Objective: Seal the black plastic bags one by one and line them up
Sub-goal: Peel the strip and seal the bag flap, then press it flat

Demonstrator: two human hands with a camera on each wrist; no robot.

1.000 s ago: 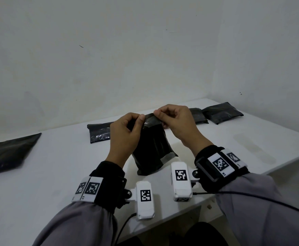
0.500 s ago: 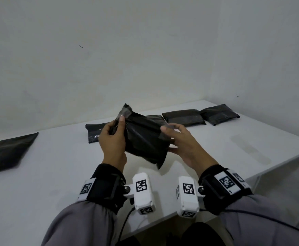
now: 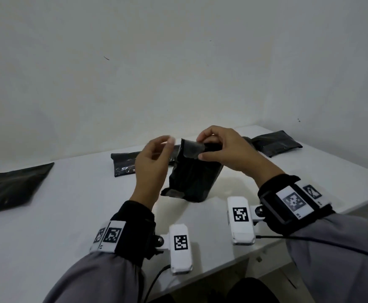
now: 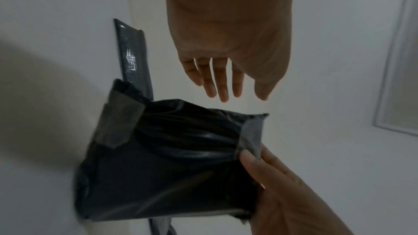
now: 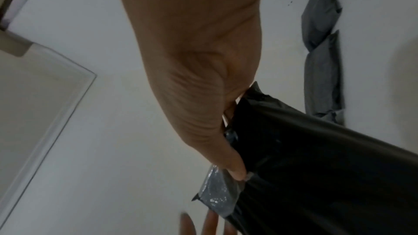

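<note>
A black plastic bag [image 3: 195,178] stands upright on the white table [image 3: 69,215], right in front of me. My right hand [image 3: 198,149] pinches the folded grey flap [image 3: 190,149] at the bag's top between thumb and fingers. In the right wrist view the thumb [image 5: 236,171] presses on that flap, with the bag [image 5: 316,167] below it. My left hand [image 3: 167,147] hovers just left of the flap with relaxed fingers and holds nothing. The left wrist view shows its fingers [image 4: 217,81] straight, apart from the bag [image 4: 176,158].
Two filled bags [image 3: 275,143] lie side by side at the table's back right, also seen as the pair [image 5: 323,60]. A flat bag [image 3: 124,162] lies behind my left hand, another [image 3: 12,186] at the far left. Walls close off the back and the right.
The bag, which my left hand held lifted and tilted, now stands upright on the table. My left hand has let go, and my right hand has taken the top flap.
</note>
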